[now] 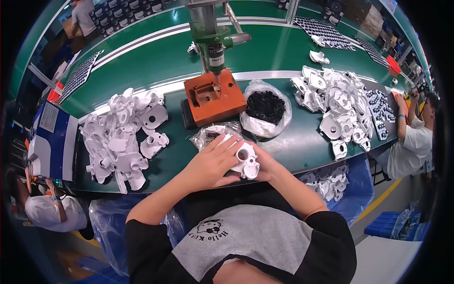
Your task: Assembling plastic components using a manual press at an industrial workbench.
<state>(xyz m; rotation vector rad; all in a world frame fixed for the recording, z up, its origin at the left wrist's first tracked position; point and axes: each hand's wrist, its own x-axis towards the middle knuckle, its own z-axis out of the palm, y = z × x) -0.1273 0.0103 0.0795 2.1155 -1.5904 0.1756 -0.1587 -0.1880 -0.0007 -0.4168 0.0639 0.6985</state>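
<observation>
Close to my body, at the table's near edge, I hold a white plastic housing (247, 163) with a round hole facing up. My left hand (213, 161) lies over its left side, fingers closed against it. My right hand (264, 165) grips it from the right, with part of the fingers hidden behind it. Just beyond my hands is a clear plastic bag (201, 137) with small parts in it. A white bag (285, 124) full of small black parts (265, 106) stands beyond my right hand.
Ahead, an orange fixture block (227, 105) sits under a green press (208, 33). White housings are heaped left (120, 142) and right (338, 104). A blue-lined bin (357, 187) with more housings is below the right edge. Co-workers sit left (54, 210) and right (411, 142).
</observation>
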